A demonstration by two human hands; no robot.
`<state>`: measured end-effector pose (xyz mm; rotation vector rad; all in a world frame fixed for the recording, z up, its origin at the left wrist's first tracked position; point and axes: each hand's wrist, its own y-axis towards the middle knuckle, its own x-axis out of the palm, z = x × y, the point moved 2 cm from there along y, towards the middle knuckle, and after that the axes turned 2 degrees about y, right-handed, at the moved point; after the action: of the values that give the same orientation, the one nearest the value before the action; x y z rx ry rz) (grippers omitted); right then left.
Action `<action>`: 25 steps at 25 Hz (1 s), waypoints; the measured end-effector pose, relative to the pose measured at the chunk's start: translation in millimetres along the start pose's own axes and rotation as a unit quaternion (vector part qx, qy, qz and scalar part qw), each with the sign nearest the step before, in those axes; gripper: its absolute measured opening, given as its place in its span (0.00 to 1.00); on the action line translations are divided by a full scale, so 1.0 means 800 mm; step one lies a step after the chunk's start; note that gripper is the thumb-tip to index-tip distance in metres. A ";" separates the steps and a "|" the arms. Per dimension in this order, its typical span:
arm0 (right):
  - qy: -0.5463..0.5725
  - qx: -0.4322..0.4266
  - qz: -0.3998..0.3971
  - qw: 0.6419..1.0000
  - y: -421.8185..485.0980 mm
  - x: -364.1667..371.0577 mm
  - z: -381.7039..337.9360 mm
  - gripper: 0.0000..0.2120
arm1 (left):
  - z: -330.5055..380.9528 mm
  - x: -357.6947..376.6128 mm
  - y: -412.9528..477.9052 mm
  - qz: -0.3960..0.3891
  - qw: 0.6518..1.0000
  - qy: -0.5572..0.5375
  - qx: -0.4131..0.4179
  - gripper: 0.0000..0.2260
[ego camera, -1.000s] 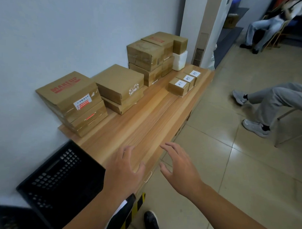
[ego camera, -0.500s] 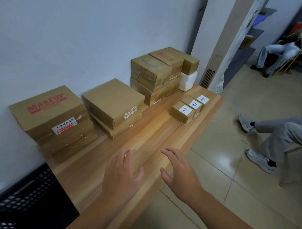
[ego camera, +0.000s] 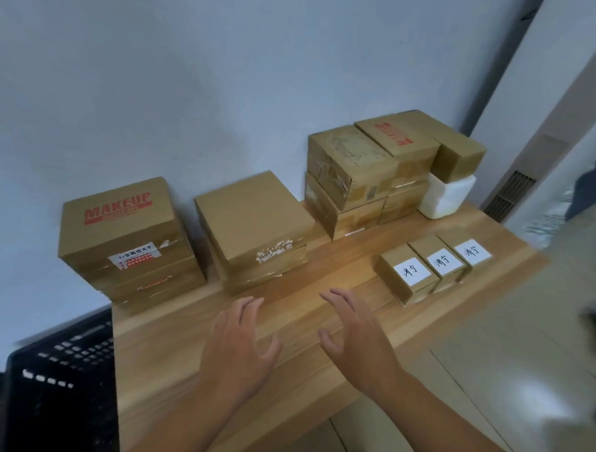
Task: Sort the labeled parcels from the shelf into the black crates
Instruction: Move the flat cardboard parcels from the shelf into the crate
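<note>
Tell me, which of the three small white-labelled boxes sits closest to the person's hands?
The leftmost small box, at the near end of the row; the right hand hovers just short of it.

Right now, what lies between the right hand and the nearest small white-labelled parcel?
Only bare wooden shelf: in the head view, the right hand hovers open, apart from the nearest labelled parcel.

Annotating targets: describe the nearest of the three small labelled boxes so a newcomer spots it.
Start at the wooden shelf along the wall. Near its front right edge, three small labelled boxes sit in a row. The target box is the end one nearest the right hand, farthest from the white container.
</note>
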<state>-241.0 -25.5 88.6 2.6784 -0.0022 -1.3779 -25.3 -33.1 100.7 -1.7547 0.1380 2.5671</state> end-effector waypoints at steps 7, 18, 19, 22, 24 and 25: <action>0.005 -0.056 -0.028 0.998 0.073 -0.052 0.074 0.28 | 0.059 0.013 0.024 0.010 0.996 0.008 -0.092 0.29; 0.029 -0.088 -0.084 0.992 0.184 -0.026 0.104 0.29 | 0.019 0.021 0.122 0.058 0.964 -0.064 -0.251 0.37; 0.037 -0.080 -0.091 0.992 0.200 -0.022 0.104 0.29 | 0.008 0.019 0.135 0.068 0.957 -0.074 -0.273 0.39; 0.066 -0.015 -0.116 0.991 0.255 -0.002 0.107 0.31 | -0.030 0.024 0.170 0.069 0.943 -0.088 -0.314 0.42; 0.091 0.040 -0.132 0.986 0.291 0.012 0.111 0.35 | -0.049 0.035 0.187 0.052 0.941 -0.091 -0.323 0.42; 0.099 0.057 -0.141 0.983 0.305 0.019 0.113 0.37 | -0.056 0.042 0.192 0.045 0.941 -0.094 -0.323 0.42</action>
<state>-291.0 -278.5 52.2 2.9947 0.3398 -1.2011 -7.3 -191.0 61.7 -1.6496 -0.7263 3.0536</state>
